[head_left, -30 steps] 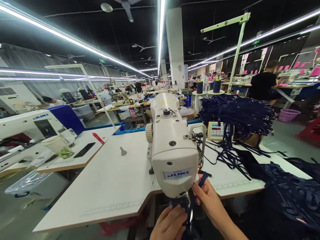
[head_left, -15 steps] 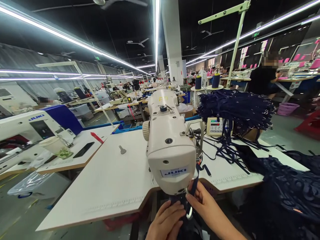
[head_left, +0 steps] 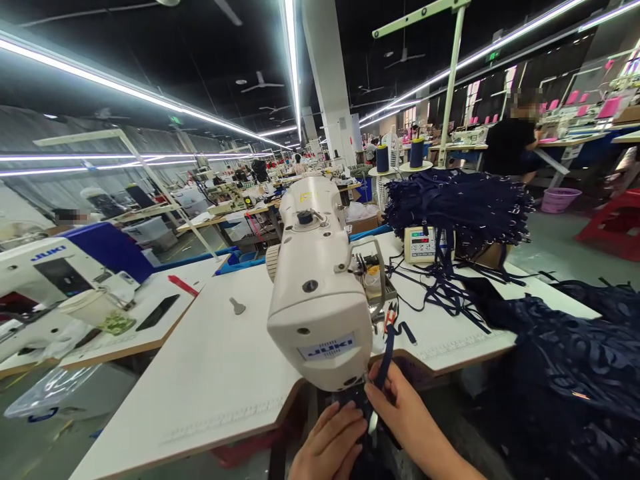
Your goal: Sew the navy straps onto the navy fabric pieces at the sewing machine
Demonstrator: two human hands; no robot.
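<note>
A cream JUKI sewing machine [head_left: 320, 293] stands on a white table [head_left: 220, 373] right in front of me. Under its head my left hand [head_left: 327, 443] presses down on dark navy fabric [head_left: 357, 403], fingers curled over it. My right hand [head_left: 400, 413] sits just to the right, pinching a narrow navy strap [head_left: 387, 357] that runs up beside the machine head. The needle area is hidden behind the machine head and my hands.
A heap of navy straps [head_left: 460, 210] and a control box [head_left: 420, 245] sit at the table's back right. Navy lace fabric [head_left: 565, 373] piles at the right. Two thread cones [head_left: 397, 157] stand behind. A second machine [head_left: 50, 267], cup and phone are left. A person [head_left: 510, 143] stands far right.
The view has swung right and down a little, so the machine sits further left in frame. Both hands stay under the machine head; the right hand has slid slightly left along the strap.
</note>
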